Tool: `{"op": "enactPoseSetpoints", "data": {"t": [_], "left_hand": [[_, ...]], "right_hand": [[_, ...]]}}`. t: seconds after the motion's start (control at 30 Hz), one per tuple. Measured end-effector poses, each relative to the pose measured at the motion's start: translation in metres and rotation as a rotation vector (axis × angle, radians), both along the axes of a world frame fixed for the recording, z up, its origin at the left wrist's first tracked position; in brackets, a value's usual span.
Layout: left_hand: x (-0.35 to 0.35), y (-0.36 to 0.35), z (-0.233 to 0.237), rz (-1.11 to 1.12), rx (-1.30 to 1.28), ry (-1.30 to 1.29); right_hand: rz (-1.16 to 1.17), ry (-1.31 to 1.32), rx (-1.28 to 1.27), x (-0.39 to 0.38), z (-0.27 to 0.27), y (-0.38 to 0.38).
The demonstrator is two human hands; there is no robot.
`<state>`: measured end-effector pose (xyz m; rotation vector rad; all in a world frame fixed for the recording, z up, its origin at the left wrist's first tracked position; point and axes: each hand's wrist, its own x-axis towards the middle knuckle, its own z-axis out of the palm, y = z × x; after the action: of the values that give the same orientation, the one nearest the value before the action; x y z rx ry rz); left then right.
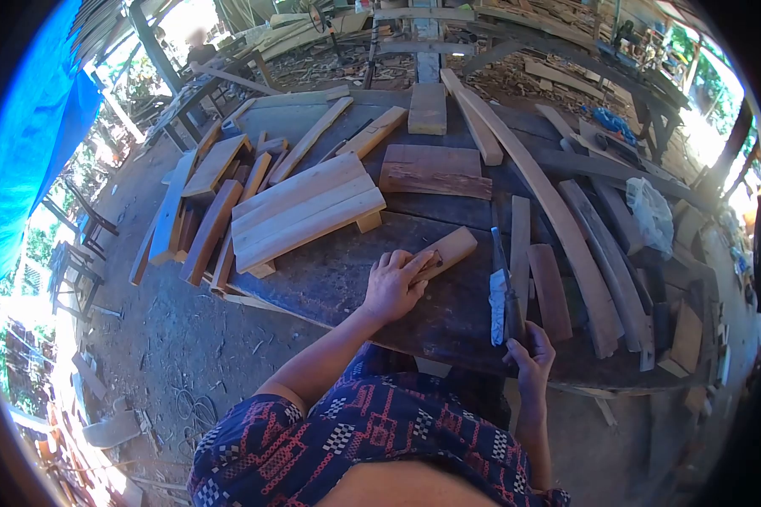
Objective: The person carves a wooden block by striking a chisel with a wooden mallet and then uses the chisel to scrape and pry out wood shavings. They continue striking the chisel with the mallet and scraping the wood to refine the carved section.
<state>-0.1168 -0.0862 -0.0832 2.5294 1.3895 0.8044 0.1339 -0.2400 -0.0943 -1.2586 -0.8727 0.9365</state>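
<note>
Workbench [321,291] was pretty cluttered, so if the left hand [393,286] lost its grip, the wood block [455,247] could've bumped the dark tool [513,314] clutched in the right hand [531,359].

No lettering, label, brand or number can be read anywhere (the checks and patterns on the shirt [355,435] included).

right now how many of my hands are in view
2: left hand at the short pale block, right hand on the dark handle to its right. Neither is hidden.
</note>
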Motion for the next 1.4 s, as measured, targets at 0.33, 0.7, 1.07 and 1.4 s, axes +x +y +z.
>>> {"op": "enactPoseSetpoints", "data": {"t": [0.33, 0.7, 1.07, 1.4], "left_hand": [[0.0, 0.0, 0.001, 0.0, -0.022, 0.002], [-0.001, -0.002, 0.005, 0.013, -0.011, -0.023], [0.009, 0.002, -0.006, -0.072, 0.06, -0.016], [-0.005, 0.01, 0.012, -0.1, -0.049, -0.071]], "right_hand": [[0.005, 0.032, -0.011, -0.001, 0.002, -0.001], [-0.012, 0.01, -0.012, -0.006, 0.003, 0.0], [0.054, 0.024, -0.017, 0.006, -0.001, -0.007], [0.078, 0.034, -0.018, 0.003, -0.001, -0.003]]}}
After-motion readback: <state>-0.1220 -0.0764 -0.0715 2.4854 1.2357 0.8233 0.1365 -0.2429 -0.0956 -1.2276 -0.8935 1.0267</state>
